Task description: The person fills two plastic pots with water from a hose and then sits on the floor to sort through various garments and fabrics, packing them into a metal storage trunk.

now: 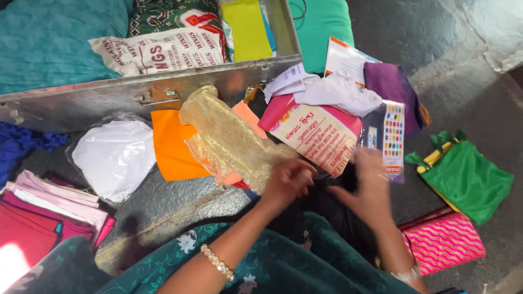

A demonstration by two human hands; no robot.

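Gripping the sheer gold fabric [231, 139] in a closed left hand [287, 182], the person spreads an open, blurred right hand [366, 190] beside a printed pink packet [318, 133] on the floor [174, 204].

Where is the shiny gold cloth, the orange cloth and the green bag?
gold cloth [229, 136], head view, middle of the crumpled sheer fabric.
orange cloth [170, 146], head view, its flat centre.
green bag [467, 182], head view, middle of its front.
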